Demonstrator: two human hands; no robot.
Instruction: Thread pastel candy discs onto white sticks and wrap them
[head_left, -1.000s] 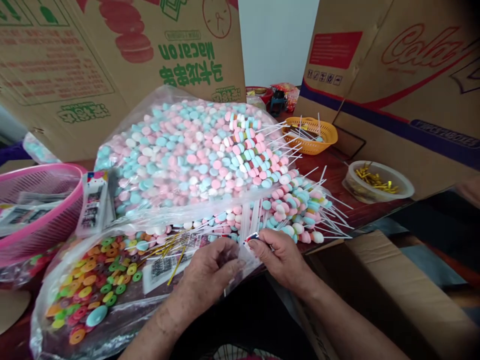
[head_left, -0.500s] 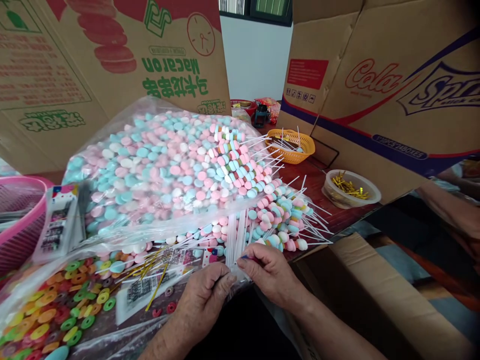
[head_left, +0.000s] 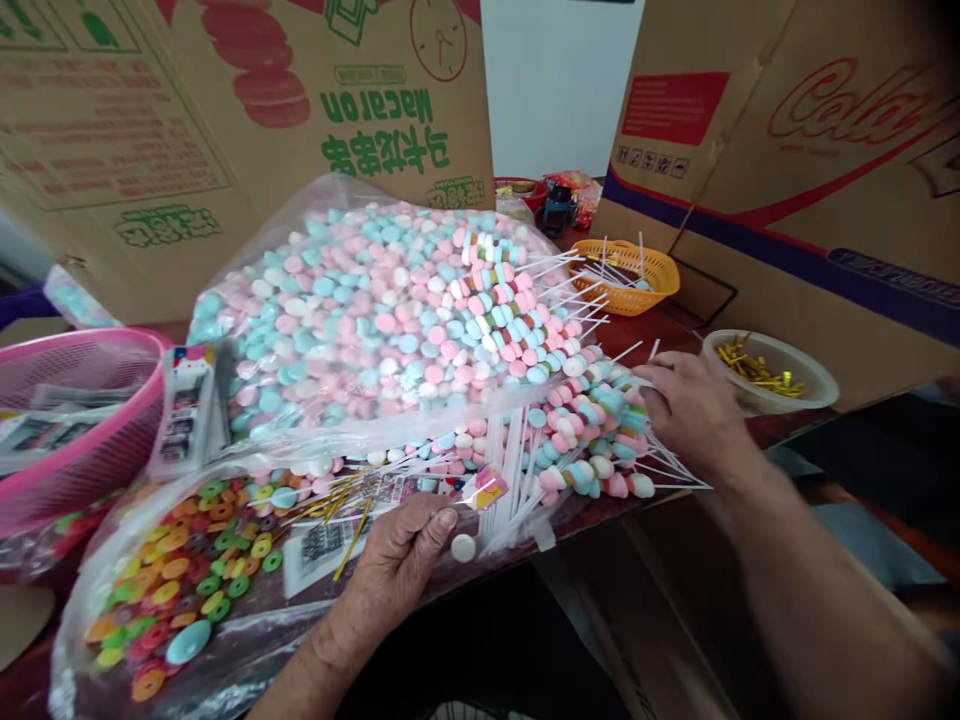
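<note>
My left hand (head_left: 411, 548) is closed in a pinch on a small clear plastic bag (head_left: 487, 490) with a pink and yellow print. My right hand (head_left: 694, 410), slightly blurred, reaches among the white sticks of the candy skewers (head_left: 596, 425); its fingertips are bent there, and whether they grip a stick cannot be made out. Those skewers carry pink, blue and white candies and lie against a big clear bag of loose candies (head_left: 360, 320). A round white candy (head_left: 463, 548) sits just right of my left hand. Loose white sticks (head_left: 510, 470) lie beyond it.
Coloured ring candies (head_left: 180, 560) lie on plastic at the left, near gold twist ties (head_left: 330, 505). A pink basket (head_left: 135, 440) holds flat packets. An orange basket (head_left: 637, 285) and a tub of gold ties (head_left: 817, 385) stand at right. Cardboard boxes (head_left: 262, 190) rise behind.
My right hand has left the spot beside my left hand and moved right to the skewer sticks. The printed bag now shows in my left hand. The view has shifted.
</note>
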